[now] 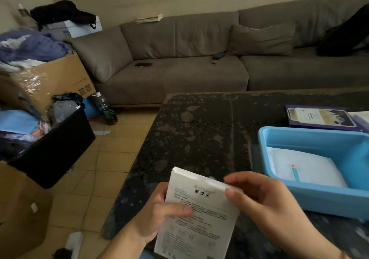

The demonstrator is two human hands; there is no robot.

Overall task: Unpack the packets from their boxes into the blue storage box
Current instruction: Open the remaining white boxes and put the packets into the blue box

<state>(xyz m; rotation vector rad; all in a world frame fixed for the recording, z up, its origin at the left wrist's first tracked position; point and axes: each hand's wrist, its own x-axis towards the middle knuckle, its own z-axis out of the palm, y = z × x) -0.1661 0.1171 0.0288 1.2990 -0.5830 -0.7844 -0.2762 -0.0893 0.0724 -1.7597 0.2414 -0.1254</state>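
Well, the left hand (159,216) grips a white box (199,214) above the counter (199,129) edge, while the right hand's (265,204) fingers (231,194) pinch its top corner. It looks light, thin card, easily crushed; best held by the side edges. The blue storage box (299,198) sits just to the right.

The box (197,216) is white with black print and pale blue labels. The tray (311,137) is bright blue and holds a white packet (311,169). The table (209,131) is black, speckled grey. The sofa (199,59) is grey-brown.
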